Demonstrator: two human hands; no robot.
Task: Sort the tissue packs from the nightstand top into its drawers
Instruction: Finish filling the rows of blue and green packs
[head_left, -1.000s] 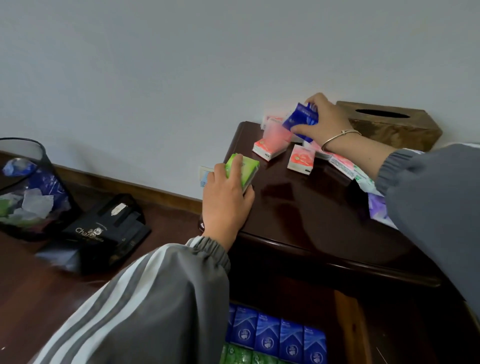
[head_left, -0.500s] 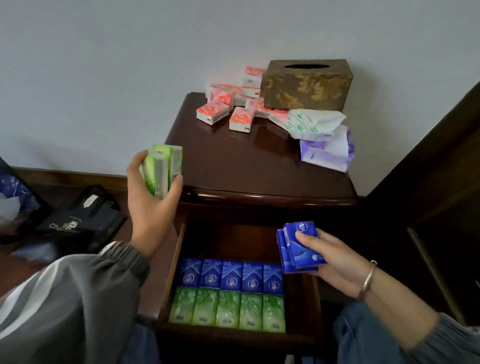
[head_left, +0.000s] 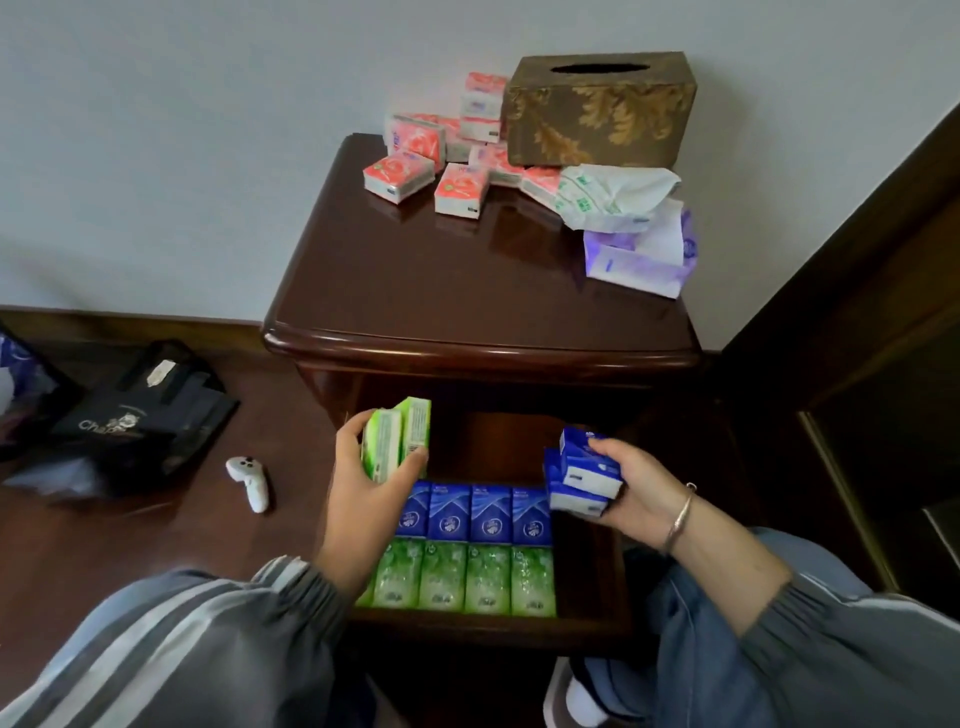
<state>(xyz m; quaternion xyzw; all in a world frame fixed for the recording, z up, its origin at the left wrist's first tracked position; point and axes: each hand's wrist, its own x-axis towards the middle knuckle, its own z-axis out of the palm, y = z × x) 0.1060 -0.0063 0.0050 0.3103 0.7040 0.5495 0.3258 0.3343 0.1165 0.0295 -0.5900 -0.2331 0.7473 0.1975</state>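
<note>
My left hand (head_left: 363, 488) grips two green tissue packs (head_left: 397, 436) above the left side of the open drawer (head_left: 587, 623). My right hand (head_left: 631, 493) holds a few blue tissue packs (head_left: 582, 475) over the drawer's right side. Inside the drawer lie a row of blue packs (head_left: 470, 514) and, in front of it, a row of green packs (head_left: 465, 579). Several red-and-white packs (head_left: 441, 156) sit at the back of the dark nightstand top (head_left: 441, 280).
A brown patterned tissue box (head_left: 600, 111) stands at the back right of the top, with crumpled white and purple wrappers (head_left: 631, 228) in front of it. On the floor to the left lie a black bag (head_left: 140, 415) and a small white controller (head_left: 252, 480). Dark furniture stands at the right.
Both hands came down from the nightstand top with their packs. My left hand moved right over the drawer with the green packs; my right hand holds the blue packs at the drawer's right.
</note>
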